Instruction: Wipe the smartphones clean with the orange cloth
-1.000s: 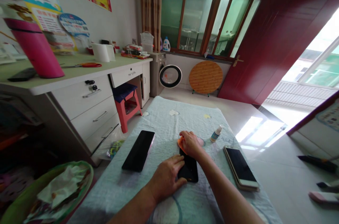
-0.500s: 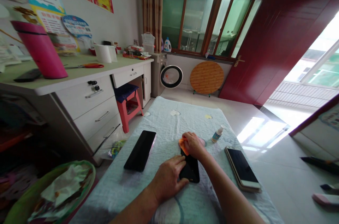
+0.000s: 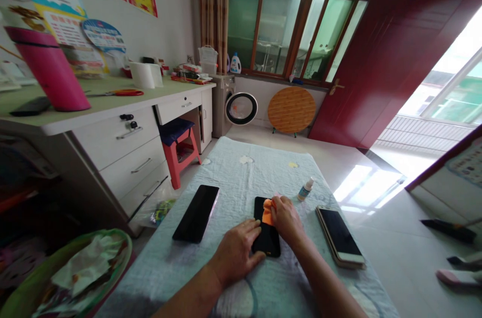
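A black phone point(image 3: 265, 243) lies face up in the middle of a table covered with a pale blue cloth point(image 3: 248, 177). My left hand point(image 3: 235, 252) rests flat on the cloth with its fingers spread, pressing against the phone's left edge. My right hand point(image 3: 286, 218) is closed on a small orange cloth point(image 3: 267, 211) and holds it on the phone's screen near the upper end. A second black phone point(image 3: 196, 213) lies to the left, and a white-edged phone point(image 3: 339, 236) lies to the right.
A small spray bottle point(image 3: 305, 189) stands beyond the right phone. A white desk point(image 3: 113, 107) with drawers, a pink tumbler point(image 3: 48, 69) and a pink stool point(image 3: 179, 143) are on the left. A green bin point(image 3: 68, 273) of waste sits at lower left.
My right hand has slid the orange cloth down from the phone's far end onto its screen, toward me. The left hand has stayed in place.
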Tool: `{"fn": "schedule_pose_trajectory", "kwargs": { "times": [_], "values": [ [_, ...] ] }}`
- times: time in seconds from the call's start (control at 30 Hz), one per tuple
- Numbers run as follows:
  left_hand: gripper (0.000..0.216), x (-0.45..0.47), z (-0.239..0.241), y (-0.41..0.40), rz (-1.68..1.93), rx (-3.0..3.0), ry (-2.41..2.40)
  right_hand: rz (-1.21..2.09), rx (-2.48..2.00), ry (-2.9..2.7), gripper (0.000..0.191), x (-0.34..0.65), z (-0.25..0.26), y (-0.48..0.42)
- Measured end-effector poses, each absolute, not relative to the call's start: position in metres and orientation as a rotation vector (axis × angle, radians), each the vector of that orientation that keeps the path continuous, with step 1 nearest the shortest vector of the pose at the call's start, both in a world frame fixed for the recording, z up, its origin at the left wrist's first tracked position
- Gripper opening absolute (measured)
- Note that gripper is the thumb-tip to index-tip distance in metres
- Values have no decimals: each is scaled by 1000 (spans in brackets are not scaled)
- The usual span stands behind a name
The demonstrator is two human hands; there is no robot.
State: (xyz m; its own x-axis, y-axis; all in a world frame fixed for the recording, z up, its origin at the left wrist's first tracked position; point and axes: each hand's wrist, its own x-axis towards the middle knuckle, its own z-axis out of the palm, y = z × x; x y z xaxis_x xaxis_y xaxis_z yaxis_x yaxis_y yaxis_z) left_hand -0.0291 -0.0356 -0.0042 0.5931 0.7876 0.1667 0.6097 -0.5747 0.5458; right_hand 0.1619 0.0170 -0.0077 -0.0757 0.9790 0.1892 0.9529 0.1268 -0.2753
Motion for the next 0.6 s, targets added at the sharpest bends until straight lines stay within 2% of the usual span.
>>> {"fn": "schedule_pose_trajectory", "kwargs": {
  "times": [0.33, 0.6],
  "values": [
    [58, -31, -13, -32, 567, 2436, 1057, 214, -1921, -2085, 17, 150, 2, -43],
    [48, -30, -17, -31, 591, 2468, 1089, 340, -1851, -2103, 19, 149, -1, -77]
  ]
}}
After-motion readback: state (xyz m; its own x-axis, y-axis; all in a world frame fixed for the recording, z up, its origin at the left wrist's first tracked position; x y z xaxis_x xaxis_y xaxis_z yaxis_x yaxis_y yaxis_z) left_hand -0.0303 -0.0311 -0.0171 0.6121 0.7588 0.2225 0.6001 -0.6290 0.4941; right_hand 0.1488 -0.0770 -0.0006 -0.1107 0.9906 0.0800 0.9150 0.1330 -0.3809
